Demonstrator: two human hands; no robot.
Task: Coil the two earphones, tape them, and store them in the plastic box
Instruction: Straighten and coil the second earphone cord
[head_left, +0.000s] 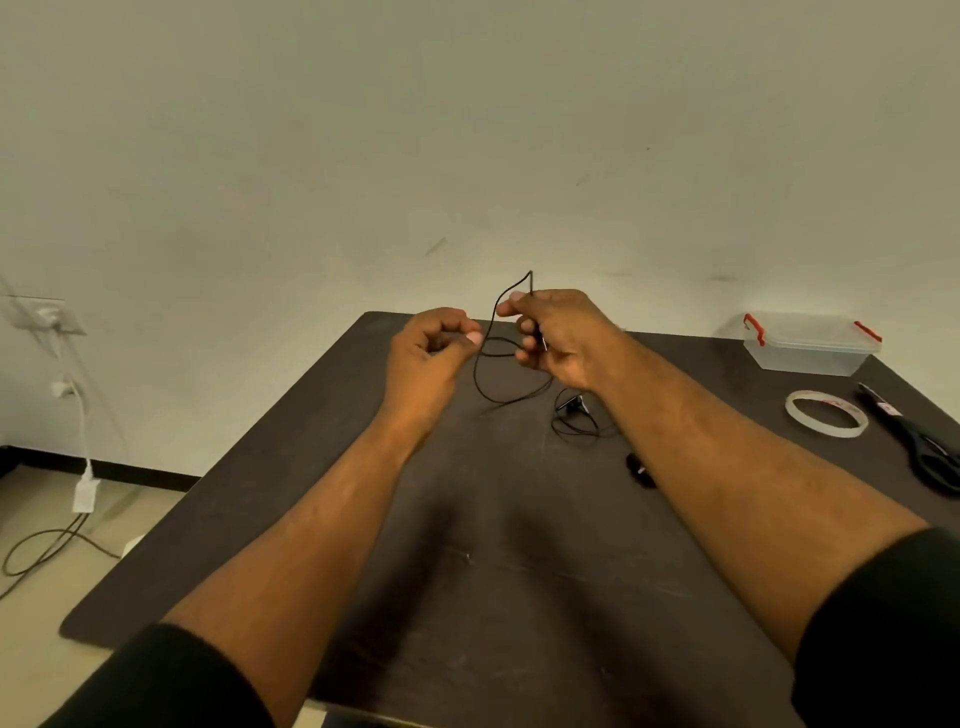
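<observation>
Above the dark table, the right hand has its grip pinched on a black earphone cable, thumb and forefinger closed near a raised loop. The left hand pinches the same cable just beside it. A second earphone lies loose under the right forearm. Farther right sit a tape roll, scissors and the plastic box

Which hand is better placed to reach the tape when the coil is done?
The right hand, probably. The tape lies on the table's right side, near the right forearm, beside the scissors. The left hand would need to cross over the earphone cable.
</observation>
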